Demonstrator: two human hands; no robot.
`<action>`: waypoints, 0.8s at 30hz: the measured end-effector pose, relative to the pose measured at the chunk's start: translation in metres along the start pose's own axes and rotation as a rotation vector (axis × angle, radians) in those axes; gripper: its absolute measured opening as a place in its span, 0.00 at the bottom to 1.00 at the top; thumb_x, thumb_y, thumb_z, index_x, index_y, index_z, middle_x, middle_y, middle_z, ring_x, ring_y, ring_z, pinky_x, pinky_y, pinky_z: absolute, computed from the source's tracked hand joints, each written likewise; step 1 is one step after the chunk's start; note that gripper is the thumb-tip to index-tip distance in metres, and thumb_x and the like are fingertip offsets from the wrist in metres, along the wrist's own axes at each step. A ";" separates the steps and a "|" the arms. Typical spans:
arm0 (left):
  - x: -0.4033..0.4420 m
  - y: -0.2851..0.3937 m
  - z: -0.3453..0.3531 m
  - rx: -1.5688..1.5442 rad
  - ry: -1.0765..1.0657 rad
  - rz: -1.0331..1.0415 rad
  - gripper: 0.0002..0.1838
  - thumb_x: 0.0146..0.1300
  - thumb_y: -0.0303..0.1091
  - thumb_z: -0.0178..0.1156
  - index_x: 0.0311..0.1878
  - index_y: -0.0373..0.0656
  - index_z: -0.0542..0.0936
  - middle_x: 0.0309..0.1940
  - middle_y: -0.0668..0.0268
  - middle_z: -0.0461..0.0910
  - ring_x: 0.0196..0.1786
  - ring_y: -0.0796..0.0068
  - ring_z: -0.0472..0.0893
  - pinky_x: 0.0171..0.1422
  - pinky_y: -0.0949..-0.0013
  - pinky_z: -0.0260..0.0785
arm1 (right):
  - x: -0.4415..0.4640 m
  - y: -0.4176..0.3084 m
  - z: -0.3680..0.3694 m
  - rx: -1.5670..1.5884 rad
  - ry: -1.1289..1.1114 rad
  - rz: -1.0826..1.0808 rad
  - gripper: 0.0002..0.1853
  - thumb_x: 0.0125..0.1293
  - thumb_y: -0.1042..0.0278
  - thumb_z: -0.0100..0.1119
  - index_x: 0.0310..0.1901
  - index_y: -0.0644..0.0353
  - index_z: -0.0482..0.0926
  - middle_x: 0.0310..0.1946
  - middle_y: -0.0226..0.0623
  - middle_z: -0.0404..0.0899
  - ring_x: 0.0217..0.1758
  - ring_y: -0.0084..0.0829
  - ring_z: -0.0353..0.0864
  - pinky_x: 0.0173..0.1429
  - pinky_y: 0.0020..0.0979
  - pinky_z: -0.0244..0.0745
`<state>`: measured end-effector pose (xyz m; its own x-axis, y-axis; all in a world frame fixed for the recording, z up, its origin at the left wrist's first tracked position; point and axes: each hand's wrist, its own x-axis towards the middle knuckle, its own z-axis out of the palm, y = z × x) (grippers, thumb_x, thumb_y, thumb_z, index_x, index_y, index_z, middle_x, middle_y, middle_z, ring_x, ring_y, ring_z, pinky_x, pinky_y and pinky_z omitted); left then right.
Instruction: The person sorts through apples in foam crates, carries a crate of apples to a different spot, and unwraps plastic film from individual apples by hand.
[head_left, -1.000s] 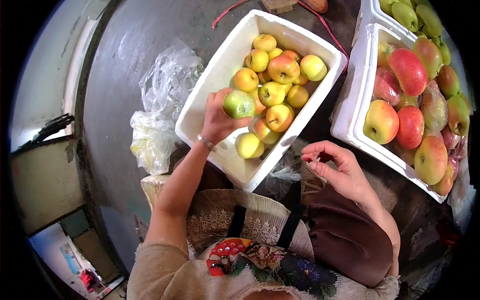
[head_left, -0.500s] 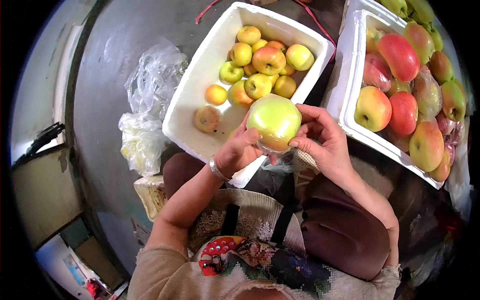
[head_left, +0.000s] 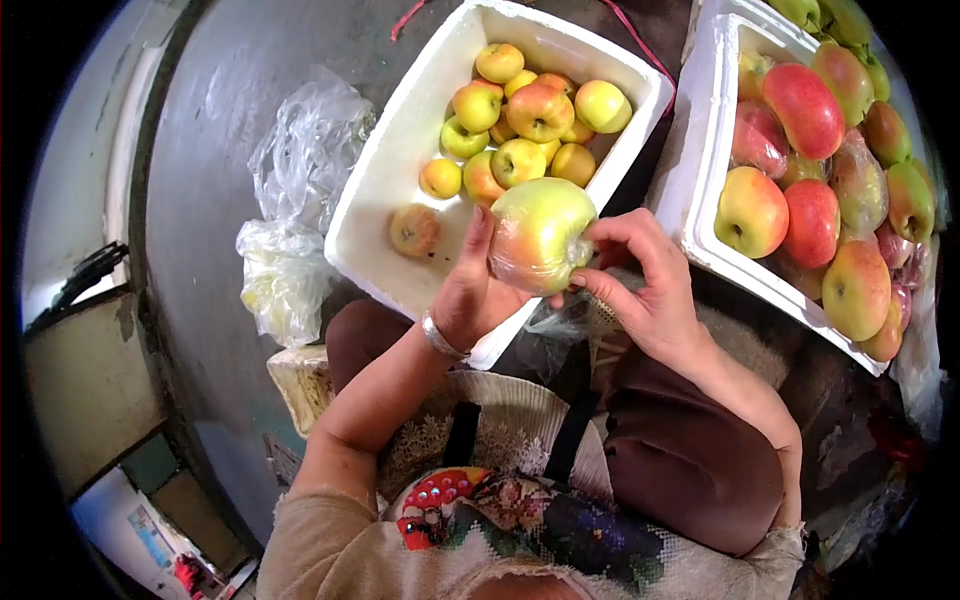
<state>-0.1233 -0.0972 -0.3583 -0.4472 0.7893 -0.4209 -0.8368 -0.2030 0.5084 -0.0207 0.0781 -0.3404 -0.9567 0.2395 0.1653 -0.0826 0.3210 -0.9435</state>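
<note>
Currently, wrapped apple (head_left: 530,230) held above the white foam box (head_left: 385,195), by its right rim. Left hand (head_left: 475,290) clasped round apple's left and underside. Right hand (head_left: 640,285): thumb and forefinger slightly apart, tips on the film (head_left: 579,250); cannot tell if pinching. Loose apples (head_left: 540,112) bunch toward box's far end. Crumpled bags (head_left: 285,275) off its left rim; second foam box (head_left: 692,215) right, narrow gap.

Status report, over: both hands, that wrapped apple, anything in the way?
Left hand cradling wrapped apple. Right hand fingertips at its clear film. White foam box behind it in view; nothing visibly in the way.
</note>
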 end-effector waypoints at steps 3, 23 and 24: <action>-0.003 0.006 0.000 0.046 -0.027 -0.028 0.44 0.69 0.74 0.37 0.71 0.45 0.66 0.59 0.59 0.78 0.50 0.62 0.83 0.41 0.61 0.76 | 0.000 0.003 -0.006 -0.099 -0.085 -0.054 0.14 0.60 0.73 0.70 0.46 0.61 0.78 0.36 0.37 0.76 0.36 0.33 0.78 0.39 0.30 0.74; -0.008 0.015 -0.002 0.020 -0.232 -0.016 0.37 0.75 0.62 0.44 0.73 0.41 0.61 0.59 0.53 0.76 0.51 0.57 0.82 0.43 0.58 0.78 | -0.004 -0.009 -0.013 0.670 -0.057 0.375 0.10 0.66 0.72 0.63 0.46 0.61 0.74 0.40 0.26 0.74 0.41 0.20 0.75 0.50 0.24 0.73; -0.010 0.018 -0.006 0.085 -0.205 -0.053 0.36 0.75 0.61 0.43 0.73 0.42 0.61 0.59 0.54 0.77 0.51 0.58 0.82 0.42 0.58 0.78 | -0.004 -0.013 -0.013 0.537 0.037 0.296 0.14 0.64 0.71 0.65 0.49 0.61 0.75 0.43 0.28 0.74 0.43 0.21 0.75 0.52 0.25 0.73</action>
<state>-0.1363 -0.1123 -0.3494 -0.3229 0.9005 -0.2914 -0.8240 -0.1160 0.5546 -0.0121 0.0848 -0.3246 -0.9511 0.2823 -0.1256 0.0473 -0.2687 -0.9621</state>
